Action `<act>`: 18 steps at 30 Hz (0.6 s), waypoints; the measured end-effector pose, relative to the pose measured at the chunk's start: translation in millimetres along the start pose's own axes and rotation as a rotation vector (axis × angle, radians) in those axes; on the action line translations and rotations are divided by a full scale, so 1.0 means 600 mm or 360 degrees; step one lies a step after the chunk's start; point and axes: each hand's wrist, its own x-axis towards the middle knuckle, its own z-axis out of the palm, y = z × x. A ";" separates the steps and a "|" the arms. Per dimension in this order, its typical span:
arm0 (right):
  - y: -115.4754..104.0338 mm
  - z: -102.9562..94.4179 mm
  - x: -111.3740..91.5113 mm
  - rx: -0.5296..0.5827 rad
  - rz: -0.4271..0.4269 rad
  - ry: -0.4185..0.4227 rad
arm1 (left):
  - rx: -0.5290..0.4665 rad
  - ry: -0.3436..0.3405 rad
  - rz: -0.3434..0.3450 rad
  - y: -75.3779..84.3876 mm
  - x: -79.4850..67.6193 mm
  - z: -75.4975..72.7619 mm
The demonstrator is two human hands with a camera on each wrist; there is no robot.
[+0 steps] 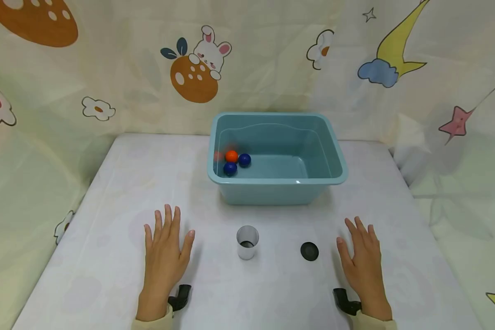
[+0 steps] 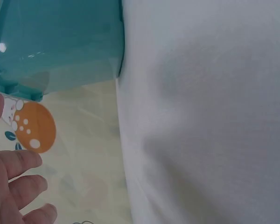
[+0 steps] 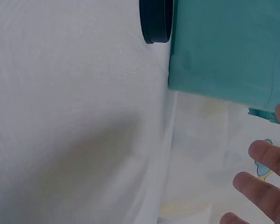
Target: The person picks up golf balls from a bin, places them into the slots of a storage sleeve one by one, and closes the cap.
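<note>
Above tabletop (image 1: 103, 279), left grip (image 1: 164, 256), right grip (image 1: 362, 263) outspread.

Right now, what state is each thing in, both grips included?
Teal tub: upright, uncovered
Orange ball: in the tub
Two blue balls: in the tub
Clear cup: upright, uncovered
Black disc: flat on the table
Left grip: unclenched, holding nothing
Right grip: unclenched, holding nothing

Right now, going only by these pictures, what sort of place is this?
Probably a small staged tabletop workspace: a white tabletop, a cartoon-printed backdrop behind and beside it, and a teal bin and clear cup set out.
</note>
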 end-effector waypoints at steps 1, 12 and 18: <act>0.001 0.001 0.000 0.0010 -0.0016 0.0019 | -0.0008 0.0008 0.0004 0.000 0.000 0.000; -0.001 0.007 0.003 0.0083 -0.0043 0.0081 | -0.0094 0.0059 0.0060 0.004 -0.001 0.001; -0.009 -0.005 0.007 0.0088 0.0002 0.0014 | -0.0113 0.0023 0.0059 0.008 0.004 -0.001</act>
